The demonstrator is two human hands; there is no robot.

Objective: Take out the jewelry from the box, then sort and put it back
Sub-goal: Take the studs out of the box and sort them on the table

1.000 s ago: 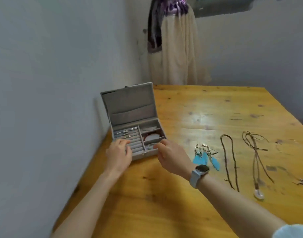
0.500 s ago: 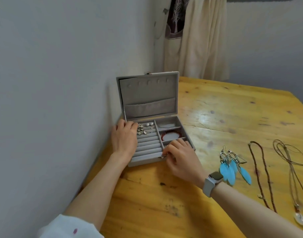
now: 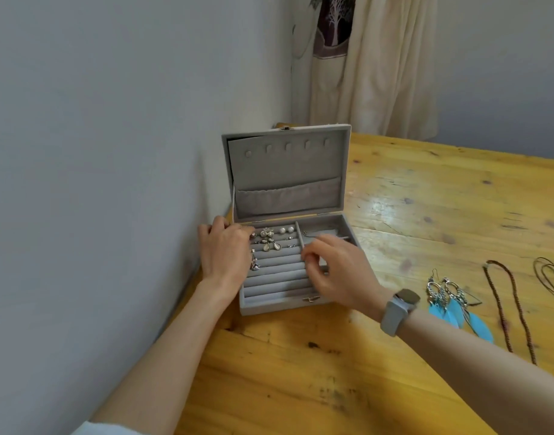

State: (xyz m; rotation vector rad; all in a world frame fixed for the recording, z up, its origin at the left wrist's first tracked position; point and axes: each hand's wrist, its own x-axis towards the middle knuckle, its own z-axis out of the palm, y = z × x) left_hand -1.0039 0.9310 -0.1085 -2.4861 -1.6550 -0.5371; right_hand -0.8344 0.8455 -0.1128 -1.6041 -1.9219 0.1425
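No readable text, label or number anywhere, watch face included.

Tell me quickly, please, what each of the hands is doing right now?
Left hand: open, resting on the jewelry box's left edge.
Right hand: fingers curled; any hold cannot be told.

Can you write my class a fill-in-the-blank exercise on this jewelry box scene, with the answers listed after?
1. The box lid stands ____.
2. The feather earrings on the table are ____ in colour.
3. The watch sits on the ____ wrist.
4. The left hand rests at the box's ____ side.

Answers: open; blue; right; left
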